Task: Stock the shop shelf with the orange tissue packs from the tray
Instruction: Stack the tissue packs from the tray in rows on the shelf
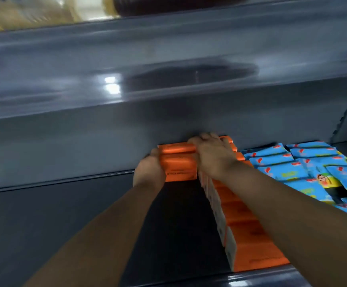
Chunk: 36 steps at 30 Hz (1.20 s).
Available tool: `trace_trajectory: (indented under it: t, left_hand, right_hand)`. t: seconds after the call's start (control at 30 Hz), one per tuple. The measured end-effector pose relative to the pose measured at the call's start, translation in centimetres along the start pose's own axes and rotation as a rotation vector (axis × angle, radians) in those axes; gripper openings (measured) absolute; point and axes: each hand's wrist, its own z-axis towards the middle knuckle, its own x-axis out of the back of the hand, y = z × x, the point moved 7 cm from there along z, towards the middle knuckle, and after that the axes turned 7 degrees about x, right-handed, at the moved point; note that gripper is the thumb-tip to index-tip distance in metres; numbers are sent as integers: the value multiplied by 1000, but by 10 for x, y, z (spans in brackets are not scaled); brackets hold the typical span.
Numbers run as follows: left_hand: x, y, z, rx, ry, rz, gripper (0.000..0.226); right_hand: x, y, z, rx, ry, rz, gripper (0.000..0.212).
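Orange tissue packs (179, 162): small stack clamped between left hand (148, 169) and right hand (214, 154), pressed to the shelf (64, 214) back wall, likely starting a new row just beside the finished orange row (249, 230). Blue packs (292, 162) further right.

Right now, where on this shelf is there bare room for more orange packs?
Bare shelf deck lies left of the orange tissue packs that the left hand and right hand press against the back wall, and in front of them, beside the orange row. Right of that row it is crowded with blue packets.
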Motion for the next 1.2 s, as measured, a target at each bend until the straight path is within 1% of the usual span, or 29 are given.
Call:
trace_trajectory:
  t: [0.07, 0.17, 0.3, 0.43, 0.5, 0.57, 0.67, 0.8, 0.9, 0.97, 1.03, 1.1, 1.2]
  left_hand:
    - [0, 0, 4, 30, 18, 24, 38]
    - [-5, 7, 5, 34, -2, 33, 38]
    - [-9, 12, 2, 47, -27, 63, 36]
    - [0, 14, -9, 50, -16, 46, 45]
    - [9, 18, -18, 34, -40, 60, 51]
    - [20, 24, -31, 30, -68, 73, 52]
    - [39, 34, -59, -16, -89, 111, 43]
    - [68, 50, -121, -182, -78, 149, 29]
    - [86, 51, -184, -289, -47, 95, 28]
    - [88, 41, -229, -327, -51, 44, 27]
    - [76, 25, -270, -326, -112, 27, 26]
    - [53, 3, -305, -293, -206, 27, 25]
    - [10, -38, -356, -191, -374, 72, 24]
  right_hand:
    - [2, 23, -7, -99, -44, -70, 43]
    - [-8, 41, -17, -205, -176, -63, 41]
    - [-16, 41, -23, -197, -211, 24, 40]
    - [-9, 38, -29, -185, -185, 38, 42]
    - [-3, 31, -38, -180, -188, 41, 41]
    - [6, 19, -51, -166, -182, 44, 40]
    - [22, -4, -82, -121, -123, 18, 41]
    - [47, -39, -143, -26, 66, 6, 32]
    - [53, -64, -205, 29, 165, 60, 29]
    - [44, -77, -250, 47, 190, 62, 29]
    - [23, -85, -292, 52, 156, 59, 29]
    - [-8, -89, -331, 27, 5, 90, 31]
    - [-52, -89, -385, -34, -243, 102, 35]
